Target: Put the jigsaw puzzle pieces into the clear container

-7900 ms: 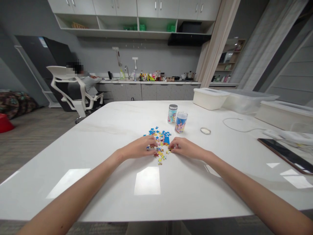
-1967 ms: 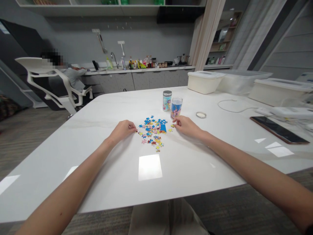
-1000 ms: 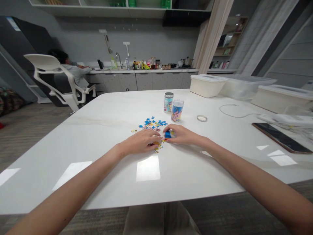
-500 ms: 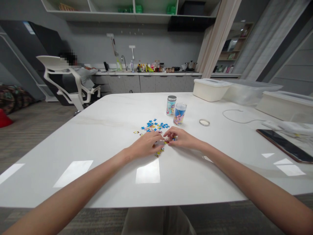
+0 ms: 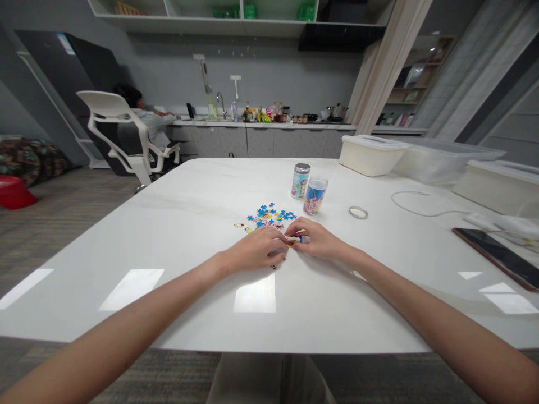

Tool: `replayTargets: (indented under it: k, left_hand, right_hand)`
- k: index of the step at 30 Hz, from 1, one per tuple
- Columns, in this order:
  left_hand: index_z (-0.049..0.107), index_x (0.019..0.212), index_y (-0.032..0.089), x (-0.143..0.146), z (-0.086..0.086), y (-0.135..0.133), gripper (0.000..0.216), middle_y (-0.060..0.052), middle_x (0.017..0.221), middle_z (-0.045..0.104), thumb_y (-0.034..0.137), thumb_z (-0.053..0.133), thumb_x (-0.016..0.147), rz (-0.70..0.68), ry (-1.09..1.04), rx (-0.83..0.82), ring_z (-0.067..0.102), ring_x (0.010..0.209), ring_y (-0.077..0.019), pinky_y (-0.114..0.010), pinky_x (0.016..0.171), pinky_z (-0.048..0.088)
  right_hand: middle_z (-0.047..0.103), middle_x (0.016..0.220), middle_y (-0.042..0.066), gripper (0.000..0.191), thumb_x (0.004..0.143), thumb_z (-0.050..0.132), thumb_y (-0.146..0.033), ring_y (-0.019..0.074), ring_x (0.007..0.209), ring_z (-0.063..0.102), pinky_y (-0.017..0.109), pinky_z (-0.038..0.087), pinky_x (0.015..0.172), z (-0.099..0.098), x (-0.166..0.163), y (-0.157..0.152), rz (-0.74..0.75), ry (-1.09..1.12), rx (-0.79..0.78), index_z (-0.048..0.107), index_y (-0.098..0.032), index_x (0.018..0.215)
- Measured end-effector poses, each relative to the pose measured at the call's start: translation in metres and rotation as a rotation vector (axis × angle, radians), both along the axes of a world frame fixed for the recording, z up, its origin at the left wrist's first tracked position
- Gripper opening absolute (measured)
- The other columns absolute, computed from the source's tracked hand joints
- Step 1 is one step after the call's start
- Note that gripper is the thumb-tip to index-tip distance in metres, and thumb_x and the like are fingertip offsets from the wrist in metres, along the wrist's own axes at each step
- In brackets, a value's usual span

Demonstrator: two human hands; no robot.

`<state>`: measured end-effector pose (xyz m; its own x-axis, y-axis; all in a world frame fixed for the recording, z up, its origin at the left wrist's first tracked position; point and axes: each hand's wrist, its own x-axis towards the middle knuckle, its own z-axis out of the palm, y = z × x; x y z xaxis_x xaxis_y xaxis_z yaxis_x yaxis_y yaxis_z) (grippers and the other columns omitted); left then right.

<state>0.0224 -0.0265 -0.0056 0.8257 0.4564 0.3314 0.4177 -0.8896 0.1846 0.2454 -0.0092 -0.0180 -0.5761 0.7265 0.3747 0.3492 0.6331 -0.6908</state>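
Several small jigsaw pieces (image 5: 269, 215), mostly blue and yellow, lie scattered on the white table (image 5: 193, 224). My left hand (image 5: 256, 251) rests over the near pieces with its fingers curled down on them. My right hand (image 5: 315, 240) meets it fingertip to fingertip and pinches a small group of joined pieces (image 5: 295, 240). Just beyond stand a printed tin with a metal lid (image 5: 300, 180) and an open printed cup (image 5: 315, 196).
A loose ring-shaped lid (image 5: 358, 212) lies right of the cup, with a white cable (image 5: 415, 205), a dark phone (image 5: 501, 257) and plastic storage boxes (image 5: 373, 155) further right. Another person sits in a white office chair (image 5: 122, 134) by the kitchen counter.
Two seconds ago my hands were apart at either side of the pile. They came together over its near edge, and my right hand now pinches joined pieces.
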Motion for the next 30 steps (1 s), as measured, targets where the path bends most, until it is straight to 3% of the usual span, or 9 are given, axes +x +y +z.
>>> replayTargets:
  k: [9,18,24,30]
  left_hand:
    - [0.070,0.088,0.019,-0.0001,-0.0002,0.0006,0.016,-0.005,0.094,0.070,0.017,0.054,0.089,-0.008,-0.016,0.012,0.061,0.092,-0.0183,-0.037,0.091,0.045]
    - [0.069,0.098,0.020,-0.0015,-0.0008,0.0004,0.017,-0.009,0.114,0.065,0.019,0.054,0.089,0.012,-0.046,-0.020,0.061,0.100,-0.0210,-0.038,0.091,0.048]
    - [0.066,0.103,0.017,0.0000,0.0000,0.0030,0.020,-0.009,0.114,0.067,0.019,0.051,0.090,0.031,-0.092,-0.045,0.063,0.102,-0.0215,-0.038,0.091,0.048]
    - [0.062,0.110,0.017,0.0010,0.0019,0.0023,0.022,-0.010,0.110,0.066,0.021,0.049,0.093,0.057,-0.117,-0.059,0.063,0.099,-0.0204,-0.036,0.087,0.048]
  right_hand:
    - [0.062,0.100,0.006,0.022,0.076,0.063,-0.019,0.0171,0.085,0.067,0.035,0.056,0.081,0.0006,-0.0031,-0.0034,0.045,0.000,-0.070,0.061,-0.018,0.098]
    - [0.066,0.099,0.005,0.024,0.075,0.061,-0.017,0.0173,0.086,0.068,0.035,0.055,0.080,0.0022,-0.0055,-0.0036,0.033,0.088,-0.181,0.060,-0.019,0.099]
    - [0.064,0.096,0.003,0.026,0.072,0.067,-0.021,0.0185,0.088,0.069,0.034,0.055,0.080,-0.0007,-0.0069,0.0005,-0.006,0.236,-0.353,0.058,-0.020,0.096]
    - [0.063,0.095,0.002,0.025,0.070,0.069,-0.024,0.0163,0.082,0.068,0.035,0.056,0.078,0.0022,-0.0084,0.0002,-0.066,0.263,-0.362,0.059,-0.020,0.092]
